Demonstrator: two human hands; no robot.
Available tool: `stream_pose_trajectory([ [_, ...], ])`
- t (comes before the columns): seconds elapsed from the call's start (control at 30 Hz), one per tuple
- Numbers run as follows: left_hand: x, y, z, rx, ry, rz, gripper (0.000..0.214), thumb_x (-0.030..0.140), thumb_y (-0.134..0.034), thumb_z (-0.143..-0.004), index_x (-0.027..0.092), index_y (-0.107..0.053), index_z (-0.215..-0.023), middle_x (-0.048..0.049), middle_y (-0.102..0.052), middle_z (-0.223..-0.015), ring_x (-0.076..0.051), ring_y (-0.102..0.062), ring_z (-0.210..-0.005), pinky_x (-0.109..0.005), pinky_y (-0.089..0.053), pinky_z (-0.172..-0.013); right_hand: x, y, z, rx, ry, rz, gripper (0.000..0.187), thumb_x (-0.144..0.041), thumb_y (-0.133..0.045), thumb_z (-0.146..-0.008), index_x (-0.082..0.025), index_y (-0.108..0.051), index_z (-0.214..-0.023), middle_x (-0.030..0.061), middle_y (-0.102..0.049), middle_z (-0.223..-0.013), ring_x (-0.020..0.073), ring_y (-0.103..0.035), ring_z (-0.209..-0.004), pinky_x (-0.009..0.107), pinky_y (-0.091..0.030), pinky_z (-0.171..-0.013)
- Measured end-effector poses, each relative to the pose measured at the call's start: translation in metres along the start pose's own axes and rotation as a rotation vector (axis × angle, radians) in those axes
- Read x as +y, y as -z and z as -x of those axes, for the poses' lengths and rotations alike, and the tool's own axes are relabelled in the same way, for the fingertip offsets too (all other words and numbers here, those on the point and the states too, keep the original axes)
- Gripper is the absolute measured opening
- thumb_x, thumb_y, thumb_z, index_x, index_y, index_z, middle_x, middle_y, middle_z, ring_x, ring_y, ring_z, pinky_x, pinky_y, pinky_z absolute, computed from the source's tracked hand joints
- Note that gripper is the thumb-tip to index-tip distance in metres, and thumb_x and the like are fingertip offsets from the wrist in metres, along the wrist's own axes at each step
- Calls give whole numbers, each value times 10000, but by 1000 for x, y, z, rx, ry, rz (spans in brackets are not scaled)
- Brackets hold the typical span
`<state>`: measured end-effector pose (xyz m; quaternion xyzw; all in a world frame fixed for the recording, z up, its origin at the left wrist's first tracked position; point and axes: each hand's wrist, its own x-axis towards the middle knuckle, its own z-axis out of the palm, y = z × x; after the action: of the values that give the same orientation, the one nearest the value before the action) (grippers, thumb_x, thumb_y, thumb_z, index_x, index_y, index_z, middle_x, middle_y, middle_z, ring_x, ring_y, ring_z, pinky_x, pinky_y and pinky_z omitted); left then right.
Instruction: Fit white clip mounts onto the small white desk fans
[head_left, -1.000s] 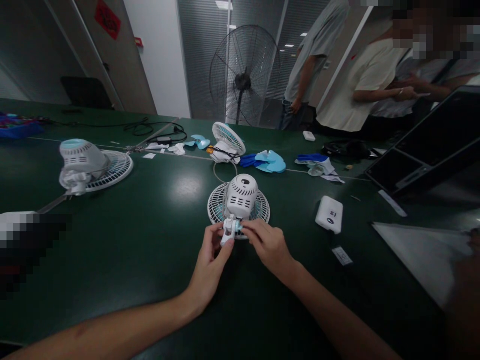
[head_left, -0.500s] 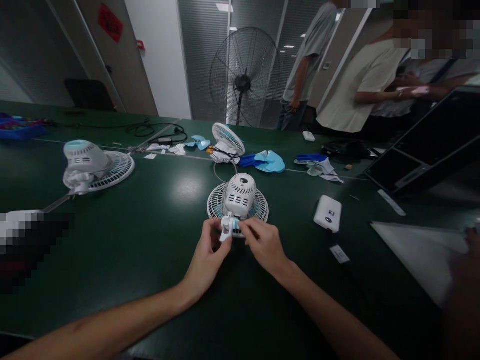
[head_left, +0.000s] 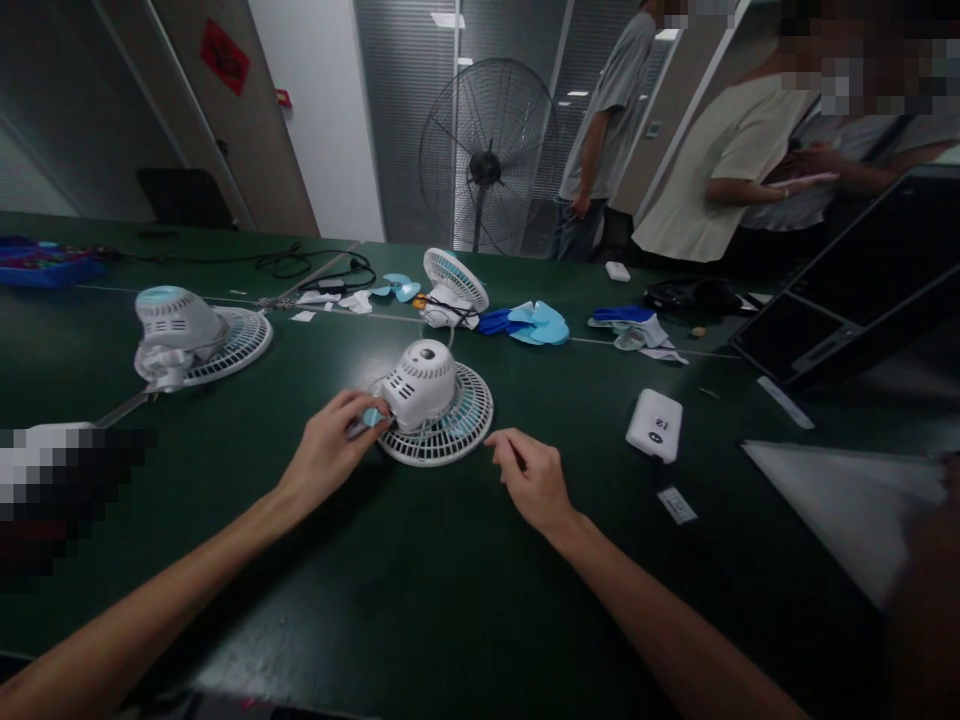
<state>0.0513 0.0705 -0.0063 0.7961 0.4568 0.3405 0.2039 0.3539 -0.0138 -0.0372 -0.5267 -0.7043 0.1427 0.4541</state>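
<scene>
A small white fan (head_left: 421,390) lies on its grille on the green table (head_left: 420,620), motor housing upward. My left hand (head_left: 330,440) is at its left side, fingers closed around the fan's clip (head_left: 367,420), a white and light-blue part mostly covered by the fingers. Just right of the grille, and apart from it, is my right hand (head_left: 529,470). Its thumb and fingers are pinched together, and whatever may be between the fingertips is too small to make out.
Another white fan (head_left: 180,330) lies at the left, and a tilted one (head_left: 452,285) stands behind. Light-blue fan blades (head_left: 541,323), cables (head_left: 285,262) and gloves (head_left: 634,328) lie along the back. A white power bank (head_left: 655,425) is at the right. People (head_left: 727,180) stand beyond the table.
The fan has turned on the table and shifted left, its clip swinging to the left with my left hand. My right hand has come away from the clip and stays to the right.
</scene>
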Motion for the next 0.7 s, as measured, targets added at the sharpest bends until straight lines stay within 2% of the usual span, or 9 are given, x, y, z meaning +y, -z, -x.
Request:
stream_pose_trajectory([
  [0.13, -48, 26, -19, 153, 82, -162, 332, 447, -645, -917, 221, -712, -1152, -84, -632, -1215, -260, -662, -956, -383, -545, -852, -1, 0, 0, -41, 14, 9, 300, -274, -432, -1076, -184, -714, -1023, 42, -706, -844, 147, -680, -706, 237, -493, -563],
  [0.23, -79, 29, -56, 303, 187, -266, 354, 407, -647, -899, 173, -709, -1158, -112, -617, -1210, -269, -655, -958, -395, -530, -906, -2, -1, 0, -66, 30, 14, 292, -259, -436, -1075, -181, -713, -1027, 29, -694, -830, 136, -657, -686, 235, -469, -555],
  [0.33, -94, 23, -103, 377, 257, -302, 384, 348, -626, -906, 126, -677, -1214, -154, -594, -1248, -302, -619, -1105, -412, -479, -1012, -2, -2, 0, -77, 39, 17, 291, -253, -436, -1077, -177, -711, -1024, 26, -692, -834, 132, -645, -675, 238, -459, -561],
  [0.43, -96, 24, -133, 319, 282, -271, 586, 339, -671, -882, 77, -538, -1389, -183, -578, -1336, -308, -580, -1192, -420, -446, -1048, -1, -1, -1, -89, 45, 31, 294, -257, -433, -1078, -180, -711, -1019, 27, -701, -841, 134, -650, -679, 242, -460, -568],
  [0.5, -97, 35, -135, 267, 273, -219, 738, 397, -669, -892, 56, -410, -1493, -195, -561, -1402, -303, -584, -1194, -422, -458, -1016, -2, 0, -1, -91, 56, 45, 293, -259, -437, -1075, -181, -713, -1017, 28, -707, -840, 136, -653, -681, 246, -458, -569],
  [0.57, -103, 54, -120, 271, 240, -197, 749, 462, -599, -925, 32, -395, -1503, -209, -522, -1467, -337, -553, -1264, -453, -454, -992, -2, 0, -2, -96, 64, 49, 295, -261, -436, -1075, -181, -714, -1019, 29, -712, -837, 136, -655, -679, 248, -459, -569],
  [0.63, -115, 79, -95, 357, 192, -227, 637, 469, -486, -947, -15, -530, -1360, -218, -490, -1494, -457, -340, -1456, -543, -389, -980, -2, -2, -2, -99, 67, 54, 300, -261, -431, -1076, -182, -714, -1017, 31, -718, -842, 136, -659, -682, 249, -464, -575],
  [0.67, -124, 92, -81, 381, 190, -185, 571, 438, -374, -961, -22, -599, -1216, -209, -524, -1454, -508, -175, -1521, -580, -344, -891, -3, -3, -2, -99, 69, 59, 301, -260, -430, -1077, -183, -714, -1015, 32, -722, -848, 136, -662, -687, 250, -469, -582],
  [0.7, -132, 104, -67, 311, 180, -58, 524, 381, -295, -972, -5, -630, -1087, -202, -567, -1397, -527, -70, -1534, -592, -307, -787, -3, -4, -2, -100, 73, 65, 299, -259, -432, -1077, -185, -714, -1012, 32, -726, -854, 136, -666, -693, 251, -475, -593],
])
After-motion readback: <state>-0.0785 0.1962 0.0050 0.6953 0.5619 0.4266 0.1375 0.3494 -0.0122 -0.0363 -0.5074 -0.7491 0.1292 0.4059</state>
